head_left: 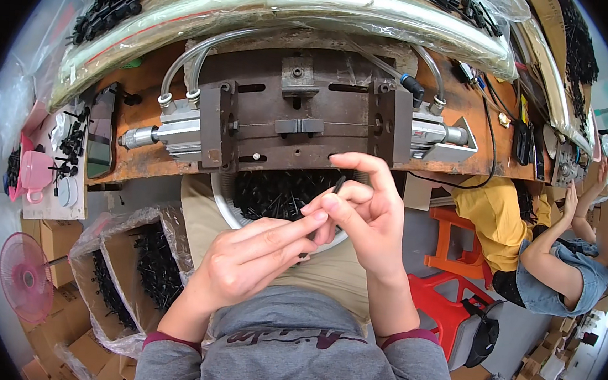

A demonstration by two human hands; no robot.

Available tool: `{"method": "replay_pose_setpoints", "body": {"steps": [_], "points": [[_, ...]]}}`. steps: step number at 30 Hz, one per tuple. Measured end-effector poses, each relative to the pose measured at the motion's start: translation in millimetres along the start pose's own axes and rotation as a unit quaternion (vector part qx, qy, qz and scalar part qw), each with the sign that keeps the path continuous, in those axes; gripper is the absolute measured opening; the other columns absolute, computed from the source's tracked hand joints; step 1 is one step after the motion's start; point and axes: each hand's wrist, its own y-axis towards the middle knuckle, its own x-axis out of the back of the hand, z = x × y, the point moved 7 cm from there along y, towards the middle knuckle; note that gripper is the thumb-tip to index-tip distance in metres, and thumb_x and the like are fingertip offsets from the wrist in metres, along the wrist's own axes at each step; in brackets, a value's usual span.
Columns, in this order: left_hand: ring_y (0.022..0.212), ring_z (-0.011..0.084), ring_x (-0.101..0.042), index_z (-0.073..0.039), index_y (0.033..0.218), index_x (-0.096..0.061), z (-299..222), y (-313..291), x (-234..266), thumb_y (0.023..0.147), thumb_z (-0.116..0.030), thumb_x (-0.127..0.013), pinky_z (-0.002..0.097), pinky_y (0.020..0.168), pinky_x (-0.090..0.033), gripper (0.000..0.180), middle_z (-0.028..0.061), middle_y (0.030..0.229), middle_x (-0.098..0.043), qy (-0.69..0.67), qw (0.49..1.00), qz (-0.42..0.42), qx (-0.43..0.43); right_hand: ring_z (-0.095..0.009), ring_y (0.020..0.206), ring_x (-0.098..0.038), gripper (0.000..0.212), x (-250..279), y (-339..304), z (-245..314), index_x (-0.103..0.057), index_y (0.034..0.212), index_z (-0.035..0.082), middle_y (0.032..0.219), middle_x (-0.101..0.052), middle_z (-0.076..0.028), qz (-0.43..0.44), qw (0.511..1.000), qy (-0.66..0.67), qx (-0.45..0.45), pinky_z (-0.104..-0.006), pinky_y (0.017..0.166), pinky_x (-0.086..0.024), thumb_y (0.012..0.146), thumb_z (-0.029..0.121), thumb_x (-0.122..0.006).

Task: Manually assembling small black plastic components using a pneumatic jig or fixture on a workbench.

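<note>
My left hand (252, 257) and my right hand (369, 220) meet in front of my chest, above a round white tub (223, 201) at my lap. Between my right thumb and fingers sits a thin black plastic part (339, 185), its end sticking up. My left fingers are pressed together against my right fingertips, and black bits (304, 254) show just under them; whether these belong to the same part I cannot tell. Many small black stemmed parts (282, 195) fill the tub. Just beyond my hands stands a dark metal fixture (293, 143) with a small grey block (299, 126) at its middle.
Air cylinders (180, 134) with clear hoses flank the fixture on a wooden bench (138, 166). A lined carton (109, 260) of black parts stands at left, near a pink fan (26, 277). At right are a red stool (441, 311) and a seated co-worker (562, 271).
</note>
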Motion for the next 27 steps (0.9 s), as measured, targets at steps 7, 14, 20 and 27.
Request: {"method": "replay_pose_setpoints", "body": {"steps": [7,14,20,27], "points": [[0.095,0.0296,-0.065,0.007,0.093,-0.066,8.9,7.1,6.1,0.068,0.0,-0.075,0.0354,0.075,-0.056,0.027,0.0157,0.118,-0.065,0.08,0.995,-0.046,0.048,-0.007,0.063,-0.061,0.023,10.8,-2.7,-14.2,-0.06,0.115,-0.003,0.089,-0.071,-0.007,0.008,0.996,-0.066,-0.06,-0.0191,0.055,-0.046,0.093,0.005,-0.061],[0.079,0.0226,-0.067,-0.001,0.091,-0.068,27.2,23.0,-2.1,0.068,-0.006,-0.077,0.0318,0.07,-0.054,0.026,0.0114,0.124,-0.064,0.238,0.966,-0.054,0.081,-0.007,0.066,-0.061,0.016,13.3,-17.8,0.5,-0.064,0.107,-0.003,0.09,-0.071,-0.011,-0.033,0.989,-0.147,-0.014,-0.02,0.057,-0.048,0.093,0.002,-0.06],[0.069,0.0178,-0.066,-0.005,0.089,-0.069,35.3,35.1,1.0,0.068,-0.01,-0.078,0.0276,0.061,-0.051,0.023,0.0071,0.12,-0.067,0.252,0.962,-0.046,0.098,-0.022,0.08,-0.069,0.017,-4.3,-28.7,49.3,-0.065,0.102,-0.006,0.09,-0.071,-0.016,0.03,0.978,-0.147,0.144,-0.0279,0.064,-0.053,0.095,0.002,-0.051],[0.063,0.0179,-0.066,-0.005,0.09,-0.069,38.0,34.2,-0.4,0.068,-0.011,-0.078,0.027,0.058,-0.05,0.024,0.0093,0.119,-0.067,0.236,0.965,-0.053,0.1,-0.033,0.095,-0.063,0.047,-50.6,-33.5,124.1,-0.066,0.103,-0.002,0.101,-0.067,-0.018,0.143,0.927,-0.083,0.337,-0.0455,0.088,-0.044,0.102,0.034,-0.036]]}}
